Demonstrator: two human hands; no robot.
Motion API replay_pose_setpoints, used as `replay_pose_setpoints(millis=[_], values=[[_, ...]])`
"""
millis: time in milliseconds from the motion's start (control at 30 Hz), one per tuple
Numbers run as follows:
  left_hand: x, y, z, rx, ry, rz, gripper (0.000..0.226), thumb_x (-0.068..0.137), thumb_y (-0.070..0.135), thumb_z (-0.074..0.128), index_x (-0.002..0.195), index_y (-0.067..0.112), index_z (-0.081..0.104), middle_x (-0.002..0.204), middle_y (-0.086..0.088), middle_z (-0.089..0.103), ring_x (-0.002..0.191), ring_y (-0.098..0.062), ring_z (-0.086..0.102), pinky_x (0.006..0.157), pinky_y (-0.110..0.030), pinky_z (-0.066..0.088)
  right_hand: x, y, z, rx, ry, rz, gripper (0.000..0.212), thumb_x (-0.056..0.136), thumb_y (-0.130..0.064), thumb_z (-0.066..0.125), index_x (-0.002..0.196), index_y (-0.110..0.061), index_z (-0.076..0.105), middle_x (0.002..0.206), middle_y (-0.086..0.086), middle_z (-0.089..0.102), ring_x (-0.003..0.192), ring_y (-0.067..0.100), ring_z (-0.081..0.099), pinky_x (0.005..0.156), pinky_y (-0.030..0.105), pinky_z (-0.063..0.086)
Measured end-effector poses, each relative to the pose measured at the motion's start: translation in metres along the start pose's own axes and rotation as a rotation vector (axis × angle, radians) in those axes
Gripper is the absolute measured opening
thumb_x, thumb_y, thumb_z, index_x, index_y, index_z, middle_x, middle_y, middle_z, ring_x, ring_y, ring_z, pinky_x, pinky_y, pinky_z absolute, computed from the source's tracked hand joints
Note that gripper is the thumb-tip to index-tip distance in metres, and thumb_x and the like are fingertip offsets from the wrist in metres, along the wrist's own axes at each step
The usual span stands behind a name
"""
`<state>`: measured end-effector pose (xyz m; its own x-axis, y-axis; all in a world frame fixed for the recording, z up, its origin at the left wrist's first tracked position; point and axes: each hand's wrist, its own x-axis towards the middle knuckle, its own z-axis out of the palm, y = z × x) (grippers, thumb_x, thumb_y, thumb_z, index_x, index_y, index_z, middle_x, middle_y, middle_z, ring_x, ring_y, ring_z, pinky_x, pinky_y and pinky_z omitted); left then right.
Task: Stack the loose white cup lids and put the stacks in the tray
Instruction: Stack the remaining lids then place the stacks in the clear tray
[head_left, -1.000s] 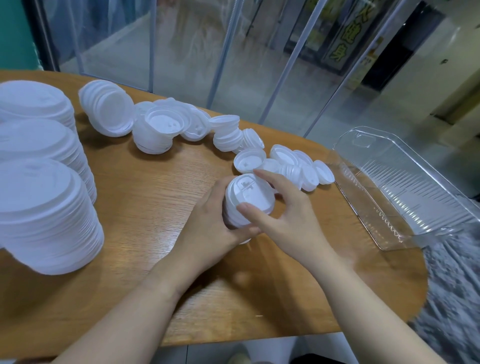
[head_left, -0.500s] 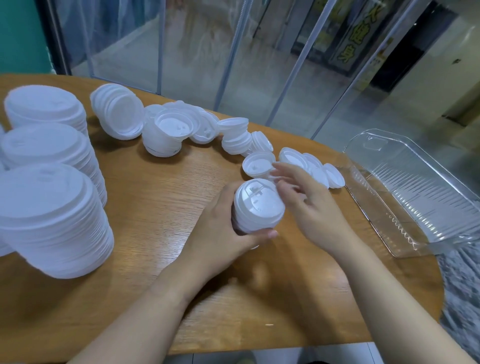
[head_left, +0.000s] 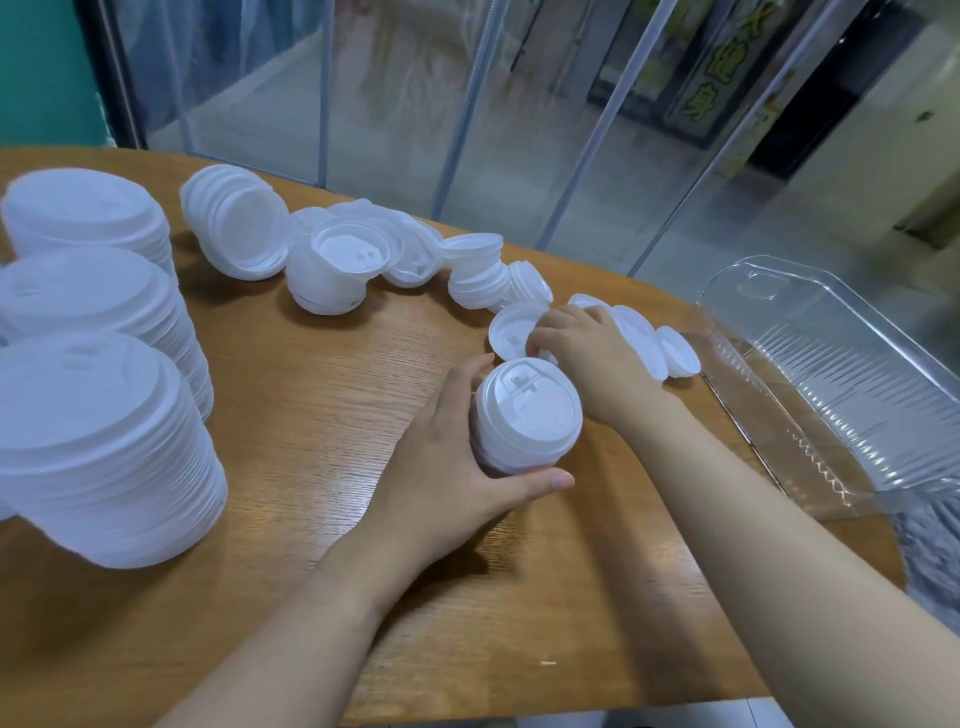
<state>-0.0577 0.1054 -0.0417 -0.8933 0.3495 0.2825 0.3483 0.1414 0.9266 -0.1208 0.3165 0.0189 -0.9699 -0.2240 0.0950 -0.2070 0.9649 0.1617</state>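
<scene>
- Now we grip a short stack of small white lids (head_left: 524, 415) in our left hand (head_left: 447, 467), fingers curled round its far side and thumb wrapped under the near side, the stack tilted so its top faces us, just above the wooden table (head_left: 311, 395).
- Our right hand (head_left: 587, 348) reaches past that stack and rests on the loose lids (head_left: 670, 353) lying in a row near the table's far edge; its fingertips close on an upturned lid (head_left: 511, 332) at the row's left end.
- We see the clear plastic tray (head_left: 831, 374) at the right end of the table, just beside the loose lids, with no lids in it.
- Further left lie more tumbled lids and short stacks (head_left: 332, 265), one stack (head_left: 236, 223) tipped on its side.
- Three tall stacks of larger lids (head_left: 98, 441) stand upright at our far left.
</scene>
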Motion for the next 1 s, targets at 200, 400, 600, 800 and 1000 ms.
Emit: replay_pose_setpoints(millis=[200, 400, 600, 800, 1000], values=[[0.000, 0.003, -0.001, 0.009, 0.023, 0.024, 0.109, 0.054, 0.070, 0.089, 0.145, 0.049, 0.033, 0.131, 0.026, 0.056, 0.125, 0.002, 0.054, 0.104, -0.032, 0.050, -0.010, 0.000, -0.010, 0.141, 0.092, 0.089, 0.008, 0.099, -0.013, 0.062, 0.094, -0.013, 0.068, 0.091, -0.006, 0.063, 0.094, 0.018, 0.045, 0.090, 0.023, 0.023], [0.000, 0.007, 0.000, -0.008, 0.022, 0.081, 0.097, 0.063, 0.062, 0.087, 0.145, 0.047, 0.038, 0.131, 0.023, 0.058, 0.124, 0.000, 0.054, 0.102, -0.018, 0.043, -0.039, -0.003, -0.051, 0.842, 0.491, 0.313, 0.009, 0.100, -0.004, 0.061, 0.100, -0.010, 0.067, 0.086, -0.007, 0.065, 0.079, 0.000, 0.058, 0.077, 0.014, 0.044], [0.001, 0.008, 0.002, -0.027, 0.035, 0.083, 0.077, 0.070, 0.054, 0.088, 0.136, 0.043, 0.049, 0.128, 0.024, 0.058, 0.123, -0.003, 0.056, 0.099, -0.019, 0.045, -0.073, -0.017, -0.071, 1.162, 0.456, 0.414, 0.031, 0.106, -0.007, 0.043, 0.106, -0.020, 0.071, 0.092, -0.007, 0.071, 0.085, 0.013, 0.059, 0.078, 0.032, 0.047], [0.001, 0.010, 0.003, -0.042, 0.048, 0.061, 0.075, 0.069, 0.053, 0.090, 0.132, 0.041, 0.051, 0.125, 0.023, 0.061, 0.120, -0.003, 0.057, 0.097, -0.022, 0.048, -0.083, -0.026, -0.078, 1.395, 0.419, 0.457, 0.027, 0.109, -0.022, 0.050, 0.121, -0.006, 0.068, 0.109, 0.021, 0.071, 0.088, 0.028, 0.059, 0.072, 0.045, 0.043], [0.002, 0.010, 0.003, -0.044, 0.058, 0.056, 0.075, 0.067, 0.049, 0.092, 0.130, 0.041, 0.052, 0.123, 0.023, 0.061, 0.118, -0.004, 0.058, 0.096, -0.027, 0.050, -0.082, -0.033, -0.074, 1.439, 0.274, 0.425, 0.027, 0.105, -0.016, 0.056, 0.127, -0.006, 0.069, 0.121, 0.020, 0.070, 0.094, 0.023, 0.066, 0.072, 0.035, 0.050]])
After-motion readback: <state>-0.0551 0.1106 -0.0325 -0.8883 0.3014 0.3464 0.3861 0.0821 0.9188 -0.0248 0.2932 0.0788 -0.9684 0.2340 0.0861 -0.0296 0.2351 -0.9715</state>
